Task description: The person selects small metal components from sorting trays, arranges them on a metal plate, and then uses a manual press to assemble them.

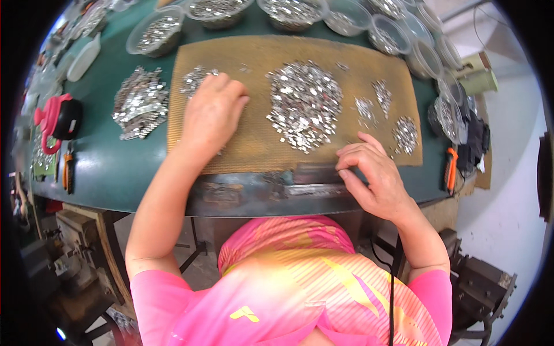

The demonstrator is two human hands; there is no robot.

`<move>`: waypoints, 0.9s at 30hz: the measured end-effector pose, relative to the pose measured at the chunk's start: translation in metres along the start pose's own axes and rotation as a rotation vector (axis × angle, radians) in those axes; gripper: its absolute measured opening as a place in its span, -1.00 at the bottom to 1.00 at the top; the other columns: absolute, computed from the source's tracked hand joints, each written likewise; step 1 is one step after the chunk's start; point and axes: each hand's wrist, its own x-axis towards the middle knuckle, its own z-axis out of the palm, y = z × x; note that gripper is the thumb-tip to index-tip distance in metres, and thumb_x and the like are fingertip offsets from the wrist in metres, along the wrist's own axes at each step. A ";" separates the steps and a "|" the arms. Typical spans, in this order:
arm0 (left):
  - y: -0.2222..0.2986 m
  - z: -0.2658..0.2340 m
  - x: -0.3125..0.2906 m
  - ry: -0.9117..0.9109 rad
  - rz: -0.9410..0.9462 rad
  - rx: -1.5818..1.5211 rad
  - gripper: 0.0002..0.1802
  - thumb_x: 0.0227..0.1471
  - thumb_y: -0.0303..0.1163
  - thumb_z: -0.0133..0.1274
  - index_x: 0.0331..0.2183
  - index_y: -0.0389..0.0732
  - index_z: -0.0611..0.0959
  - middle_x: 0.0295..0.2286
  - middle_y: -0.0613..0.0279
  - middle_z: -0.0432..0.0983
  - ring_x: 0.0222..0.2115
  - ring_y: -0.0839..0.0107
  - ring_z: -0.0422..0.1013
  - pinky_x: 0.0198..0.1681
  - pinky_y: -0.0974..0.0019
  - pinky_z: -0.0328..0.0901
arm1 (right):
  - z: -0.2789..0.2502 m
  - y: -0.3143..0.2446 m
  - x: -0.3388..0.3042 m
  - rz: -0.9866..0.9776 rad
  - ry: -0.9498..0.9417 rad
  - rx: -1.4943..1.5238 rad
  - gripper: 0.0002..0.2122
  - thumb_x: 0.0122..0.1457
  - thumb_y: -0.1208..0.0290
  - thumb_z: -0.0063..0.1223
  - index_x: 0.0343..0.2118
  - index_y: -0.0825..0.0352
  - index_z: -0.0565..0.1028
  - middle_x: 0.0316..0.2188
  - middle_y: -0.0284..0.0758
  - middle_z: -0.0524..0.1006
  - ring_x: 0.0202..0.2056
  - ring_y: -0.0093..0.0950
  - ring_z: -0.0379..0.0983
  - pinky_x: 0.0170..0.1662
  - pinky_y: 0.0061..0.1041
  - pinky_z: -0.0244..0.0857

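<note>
My left hand (214, 109) is over the left part of a tan ribbed mat (248, 138), at a small pile of shiny metal pieces (193, 82). Its fingers curl downward and their tips are hidden, so what they hold does not show. Near the mat's front edge, my right hand (369, 173) has thumb and fingers bent together beside a dark flat block (316, 173) and a metal strip (314, 190). Anything in that pinch is too small to make out. Between the hands lies a large heap of small flat metal pieces (306, 106).
Smaller heaps of metal pieces (405, 135) lie on the mat's right side. Another pile (140, 104) sits left of it on the green table. Plastic tubs (154, 32) of parts curve along the back. Orange-handled pliers (450, 170) lie right; a pink-and-black container (57, 120) stands left.
</note>
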 end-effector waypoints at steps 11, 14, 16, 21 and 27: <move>0.046 -0.021 -0.031 -0.102 -0.122 -0.400 -0.91 0.13 -0.50 0.17 -0.30 -0.28 0.62 -0.39 0.07 0.51 -0.35 0.10 0.48 -0.27 0.16 0.34 | 0.024 -0.007 -0.037 0.039 0.065 0.012 -0.87 0.17 0.53 0.18 -0.25 0.27 0.46 -0.19 -0.32 0.58 0.05 -0.26 0.50 0.30 0.00 0.12; 0.060 -0.019 -0.043 -0.159 -0.171 -0.511 -0.95 0.14 -0.56 0.16 -0.31 -0.31 0.61 -0.41 0.27 0.45 -0.42 0.46 0.35 -0.36 0.40 0.23 | 0.028 -0.008 -0.038 -0.005 0.110 -0.086 -0.85 0.15 0.55 0.19 -0.25 0.27 0.45 -0.19 -0.33 0.57 0.03 -0.28 0.51 0.29 0.00 0.12; 0.068 -0.019 -0.049 -0.190 -0.227 -0.592 -0.95 0.15 -0.56 0.16 -0.31 -0.30 0.62 -0.41 0.29 0.45 -0.42 0.50 0.34 -0.35 0.42 0.23 | 0.031 -0.008 -0.039 -0.005 0.114 -0.079 -0.84 0.14 0.56 0.20 -0.26 0.27 0.45 -0.19 -0.33 0.57 0.02 -0.28 0.51 0.29 0.00 0.12; 0.073 -0.013 -0.050 -0.203 -0.271 -0.743 -0.92 0.15 -0.51 0.19 -0.27 -0.28 0.65 -0.41 0.27 0.45 -0.47 0.50 0.37 -0.40 0.43 0.25 | 0.033 -0.011 -0.038 -0.008 0.126 -0.088 -0.81 0.11 0.58 0.21 -0.27 0.26 0.44 -0.21 -0.35 0.57 -0.01 -0.30 0.53 0.28 0.00 0.13; 0.078 -0.007 -0.049 -0.277 -0.333 -0.936 -0.91 0.21 -0.48 0.16 -0.25 -0.29 0.66 -0.38 0.34 0.46 -0.41 0.61 0.38 -0.35 0.49 0.27 | 0.034 -0.014 -0.042 -0.052 0.196 -0.204 -0.87 0.07 0.54 0.26 -0.30 0.29 0.57 -0.18 -0.34 0.64 -0.07 -0.34 0.58 0.22 -0.06 0.25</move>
